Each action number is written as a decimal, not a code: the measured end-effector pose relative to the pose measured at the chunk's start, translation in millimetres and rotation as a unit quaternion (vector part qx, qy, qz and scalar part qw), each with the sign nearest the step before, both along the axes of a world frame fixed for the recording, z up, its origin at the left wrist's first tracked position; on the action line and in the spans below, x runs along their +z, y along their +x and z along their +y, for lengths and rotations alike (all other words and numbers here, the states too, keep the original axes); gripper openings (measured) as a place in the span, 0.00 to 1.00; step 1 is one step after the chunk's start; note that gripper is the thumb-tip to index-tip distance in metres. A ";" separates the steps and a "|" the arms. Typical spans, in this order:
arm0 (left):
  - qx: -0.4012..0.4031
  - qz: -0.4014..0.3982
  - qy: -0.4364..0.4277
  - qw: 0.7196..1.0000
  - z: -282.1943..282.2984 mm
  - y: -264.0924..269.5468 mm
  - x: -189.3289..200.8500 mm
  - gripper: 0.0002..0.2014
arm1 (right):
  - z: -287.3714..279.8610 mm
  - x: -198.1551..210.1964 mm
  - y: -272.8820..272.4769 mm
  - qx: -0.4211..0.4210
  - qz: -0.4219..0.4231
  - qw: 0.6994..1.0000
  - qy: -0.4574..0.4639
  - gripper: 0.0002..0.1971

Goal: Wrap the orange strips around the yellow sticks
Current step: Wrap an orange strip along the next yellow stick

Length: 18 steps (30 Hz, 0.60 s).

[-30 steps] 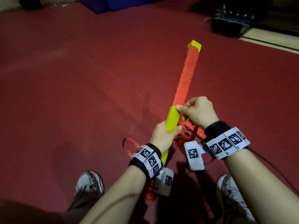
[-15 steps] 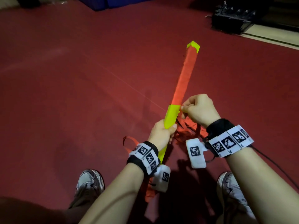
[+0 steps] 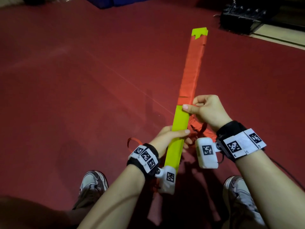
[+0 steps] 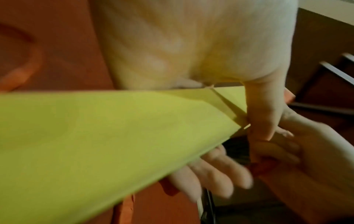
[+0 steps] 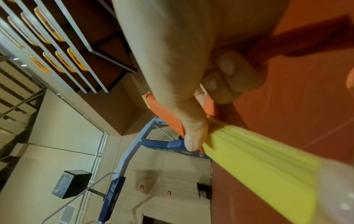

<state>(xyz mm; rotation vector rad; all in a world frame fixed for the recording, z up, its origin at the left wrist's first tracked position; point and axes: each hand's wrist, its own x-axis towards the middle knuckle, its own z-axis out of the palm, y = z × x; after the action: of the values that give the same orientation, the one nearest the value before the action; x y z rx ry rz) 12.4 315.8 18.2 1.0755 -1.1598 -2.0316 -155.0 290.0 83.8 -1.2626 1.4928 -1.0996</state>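
Above a red floor [image 3: 82, 80], we grip a long yellow stick [image 3: 179, 123] that points away from us, its far stretch already bound in orange strip [image 3: 192, 66]. Our left hand [image 3: 166, 138] curls its fingers around the bare near part. Our right hand [image 3: 206, 109] pinches the strip's loose end at the wrap's edge, thumb pressed on the stick. More strip lies tangled below, between two shoes [image 3: 92, 184].

Lots hidden or smeared in these shots

The yellow stick [image 3: 178, 129] has its near end hidden behind the left hand [image 3: 166, 138]'s wrist camera, the loose orange strip [image 3: 196, 128] mostly disappears behind the right hand [image 3: 206, 111], and the left wrist view's blurry.
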 end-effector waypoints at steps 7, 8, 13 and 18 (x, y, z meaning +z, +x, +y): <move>0.027 0.005 0.031 0.999 7.6 -6.5 2.1 0.09 | -1.4 0.6 -4.2 0.011 -0.013 1.000 0.016 0.14; 0.033 -0.004 0.020 0.999 6.9 -5.8 2.1 0.09 | -1.2 1.3 -5.3 0.017 -0.022 0.999 0.022 0.12; 0.029 0.010 0.024 0.999 8.1 1.2 4.2 0.10 | 0.9 0.6 -7.7 0.076 -0.112 0.990 0.046 0.10; -0.035 -0.009 0.010 0.999 15.6 2.2 8.2 0.09 | 5.8 5.2 -6.1 0.071 -0.035 0.996 -0.035 0.04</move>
<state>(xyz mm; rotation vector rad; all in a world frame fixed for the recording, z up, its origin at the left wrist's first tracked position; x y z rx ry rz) 14.6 331.5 26.4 1.0792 -1.2038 -2.0945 -161.1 295.8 89.0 -1.3429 1.3011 -1.0980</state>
